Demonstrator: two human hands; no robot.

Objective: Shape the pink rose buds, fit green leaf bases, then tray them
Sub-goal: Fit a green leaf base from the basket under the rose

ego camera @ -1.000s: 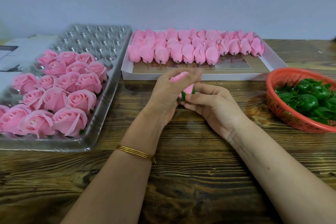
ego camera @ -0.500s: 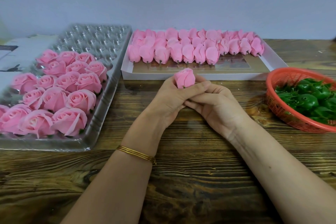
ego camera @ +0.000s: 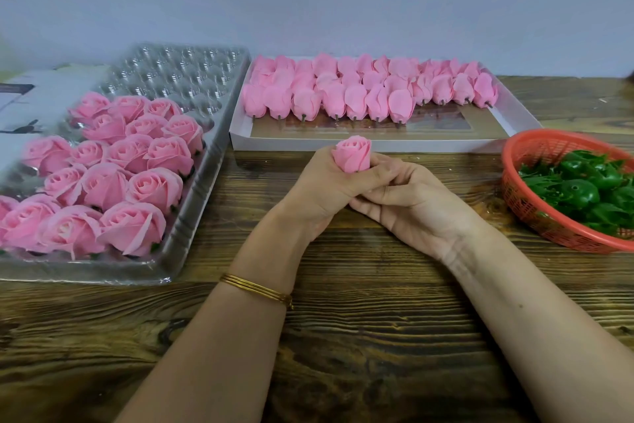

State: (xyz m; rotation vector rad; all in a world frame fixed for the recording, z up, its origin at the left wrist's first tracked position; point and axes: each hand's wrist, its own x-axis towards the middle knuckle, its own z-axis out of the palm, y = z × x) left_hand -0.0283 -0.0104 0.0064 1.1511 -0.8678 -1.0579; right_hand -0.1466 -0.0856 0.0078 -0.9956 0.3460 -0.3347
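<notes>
Wooden table (ego camera: 343,337) centre: left hand (ego camera: 322,192) closed around an upright bud (ego camera: 352,154), right hand (ego camera: 408,203) curled beneath it, contents hidden; rose tray (ego camera: 202,189) left, bud box (ego camera: 514,120) far, leaf basket (ego camera: 525,213) right.

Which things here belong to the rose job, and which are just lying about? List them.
Job:
- rose bud in the left hand, right hand beneath
- clear tray of finished roses
- white box of unshaped buds
- red basket of green leaf bases

Lying about:
- white papers behind the tray
</notes>
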